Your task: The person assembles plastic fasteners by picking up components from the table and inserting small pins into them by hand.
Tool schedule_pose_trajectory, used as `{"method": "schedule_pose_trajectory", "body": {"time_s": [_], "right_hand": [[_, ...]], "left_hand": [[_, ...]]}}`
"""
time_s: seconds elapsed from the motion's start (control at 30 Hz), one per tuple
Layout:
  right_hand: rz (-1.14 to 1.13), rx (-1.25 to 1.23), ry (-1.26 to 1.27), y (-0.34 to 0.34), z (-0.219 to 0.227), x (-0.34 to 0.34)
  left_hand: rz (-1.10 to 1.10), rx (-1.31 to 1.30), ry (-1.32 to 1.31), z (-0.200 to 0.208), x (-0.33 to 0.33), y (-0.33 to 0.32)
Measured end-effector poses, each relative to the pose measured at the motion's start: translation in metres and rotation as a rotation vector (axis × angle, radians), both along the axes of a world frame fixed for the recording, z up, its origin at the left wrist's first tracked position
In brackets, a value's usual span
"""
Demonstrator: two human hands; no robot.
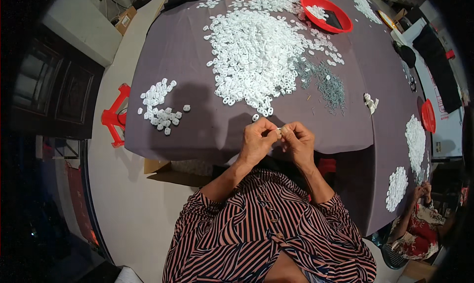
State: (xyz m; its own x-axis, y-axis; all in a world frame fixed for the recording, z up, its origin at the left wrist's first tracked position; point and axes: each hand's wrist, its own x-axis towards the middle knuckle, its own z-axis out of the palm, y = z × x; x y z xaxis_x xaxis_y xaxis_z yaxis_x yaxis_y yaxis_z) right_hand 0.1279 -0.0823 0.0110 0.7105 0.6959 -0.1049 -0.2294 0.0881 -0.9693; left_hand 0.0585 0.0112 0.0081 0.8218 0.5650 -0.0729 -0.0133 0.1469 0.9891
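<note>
My left hand (257, 141) and my right hand (299, 142) meet just over the table's near edge. Both are closed in a pinch around a small white plastic piece (279, 129), mostly covered by the fingertips; whether a smaller part is in there too, I cannot tell. Just beyond my fingers begins a big heap of white oval plastic pieces (256, 56), many with two holes. One loose white piece (255, 117) lies near my left fingertips. Right of the heap spreads a pile of small thin grey parts (330, 88). Off to the left sits a smaller group of white pieces (160, 116).
A red tray (308, 24) with white pieces and a dark object stands at the back. Crumpled whitish scraps (371, 104) lie on the right. Another person (419, 224) works at the far right beside white piles (396, 189). A red stool (116, 116) stands left of the table.
</note>
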Motion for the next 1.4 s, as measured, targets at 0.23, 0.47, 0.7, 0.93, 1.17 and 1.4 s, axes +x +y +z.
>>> {"method": "schedule_pose_trajectory", "body": {"time_s": [0.23, 0.47, 0.7, 0.93, 1.17, 1.4], "right_hand": [[0.058, 0.152, 0.063, 0.0, 0.001, 0.005], [0.064, 0.086, 0.138, 0.0, 0.004, 0.002], [0.077, 0.035, 0.001, -0.001, 0.004, 0.003], [-0.007, 0.015, -0.088, -0.002, -0.001, -0.004], [0.013, 0.037, -0.078, -0.003, -0.004, -0.002], [-0.074, 0.156, 0.049, 0.001, -0.004, -0.007]], "left_hand": [[0.021, -0.132, -0.05, 0.01, 0.0, 0.001], [-0.003, -0.195, -0.091, 0.006, 0.0, -0.001], [0.06, -0.011, -0.043, -0.002, -0.002, -0.001], [0.037, 0.142, -0.041, -0.008, -0.002, -0.004], [0.044, 0.125, -0.039, -0.005, -0.001, -0.004], [0.019, -0.111, -0.142, 0.013, 0.0, -0.011]]}}
